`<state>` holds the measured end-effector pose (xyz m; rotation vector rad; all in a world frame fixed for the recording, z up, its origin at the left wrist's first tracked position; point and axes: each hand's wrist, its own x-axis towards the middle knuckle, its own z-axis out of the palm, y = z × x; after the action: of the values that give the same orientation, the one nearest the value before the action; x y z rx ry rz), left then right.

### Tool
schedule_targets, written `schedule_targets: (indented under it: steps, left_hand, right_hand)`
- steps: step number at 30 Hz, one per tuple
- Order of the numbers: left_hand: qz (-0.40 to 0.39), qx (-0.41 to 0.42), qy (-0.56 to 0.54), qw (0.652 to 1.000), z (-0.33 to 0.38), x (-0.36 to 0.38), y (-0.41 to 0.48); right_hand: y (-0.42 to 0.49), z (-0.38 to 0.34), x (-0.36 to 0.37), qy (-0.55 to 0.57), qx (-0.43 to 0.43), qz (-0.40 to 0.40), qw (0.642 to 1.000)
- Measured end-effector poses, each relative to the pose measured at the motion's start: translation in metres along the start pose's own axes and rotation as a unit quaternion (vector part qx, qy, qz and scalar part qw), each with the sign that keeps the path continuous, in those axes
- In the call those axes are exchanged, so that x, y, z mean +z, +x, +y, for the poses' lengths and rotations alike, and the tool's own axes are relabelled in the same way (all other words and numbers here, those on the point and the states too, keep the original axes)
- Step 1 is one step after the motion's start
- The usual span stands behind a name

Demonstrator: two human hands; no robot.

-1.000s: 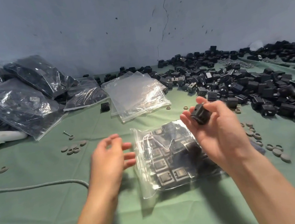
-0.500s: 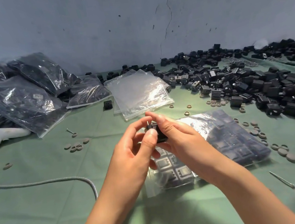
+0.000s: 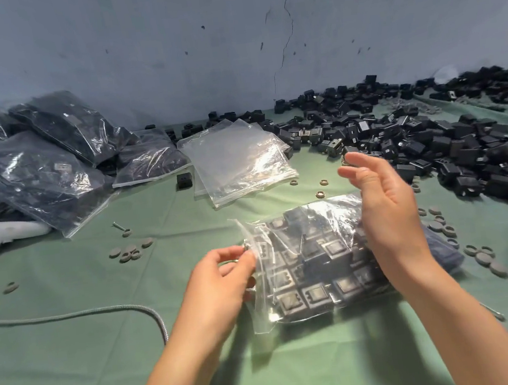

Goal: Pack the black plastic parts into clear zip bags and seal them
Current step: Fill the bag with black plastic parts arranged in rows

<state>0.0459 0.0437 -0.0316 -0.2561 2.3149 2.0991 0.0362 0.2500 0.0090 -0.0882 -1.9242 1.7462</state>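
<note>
L hand (image 3: pixel 225 279) pinched bag (image 3: pixel 313 268) mouth, prob. to hold it open; R hand (image 3: pixel 385 208) hovered spread, empty, over it.

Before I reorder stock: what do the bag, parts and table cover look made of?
Bag: thin clear plastic film, glossy; it crinkles and glints.
Parts: hard black plastic, dull sheen, probably moulded; crisp boxy edges.
Table cover: green, matte, probably cloth or felt; no glare, a faint crease.

front middle: bag of parts (image 3: pixel 319 267), flat on worktop (image 3: pixel 76 374)
behind that: stack of empty bags (image 3: pixel 239 162)
back left: packed bags (image 3: pixel 42 173) piled up
right side: loose parts heap (image 3: pixel 452 148)
</note>
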Motion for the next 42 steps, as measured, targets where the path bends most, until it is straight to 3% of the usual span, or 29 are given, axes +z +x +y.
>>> schedule_targets:
  steps: [7, 11, 15, 25, 29, 32, 34, 37, 40, 42]
  left_hand:
    - [-0.003, 0.068, 0.110, 0.992, 0.000, 0.020, -0.003]
    - [0.018, 0.035, 0.036, 0.999, 0.007, 0.016, -0.005]
    - [-0.005, 0.072, 0.044, 0.996, 0.012, 0.020, -0.014]
    - [-0.069, -0.026, -0.059, 0.996, 0.017, 0.027, -0.007]
    - [0.007, -0.025, -0.068, 0.997, 0.018, 0.017, 0.004]
    - [0.131, 0.033, 0.018, 0.991, 0.015, 0.006, 0.012]
    - [0.174, 0.092, 0.072, 0.978, 0.019, 0.004, 0.009]
    - [0.163, 0.168, 0.105, 0.966, 0.032, 0.016, 0.002]
    - [0.105, 0.229, 0.174, 0.952, 0.049, 0.040, 0.003]
    - [0.070, 0.270, 0.254, 0.926, 0.065, 0.060, 0.016]
  right_hand:
    - [0.002, 0.002, -0.001, -0.010, 0.029, 0.050, 0.998]
    - [0.004, 0.002, -0.004, -0.012, 0.045, 0.077, 0.996]
    - [0.006, 0.001, -0.005, -0.014, 0.064, 0.091, 0.994]
    - [0.010, 0.003, -0.007, -0.020, 0.077, 0.090, 0.993]
    - [0.013, 0.006, -0.012, -0.020, 0.088, 0.095, 0.991]
    - [0.017, 0.011, -0.016, -0.019, 0.097, 0.101, 0.990]
    - [0.021, 0.014, -0.020, -0.013, 0.111, 0.109, 0.988]
    - [0.031, 0.016, -0.028, 0.013, 0.146, 0.127, 0.981]
    - [0.044, 0.017, -0.037, 0.048, 0.177, 0.144, 0.973]
    - [0.054, 0.020, -0.042, 0.076, 0.201, 0.152, 0.965]
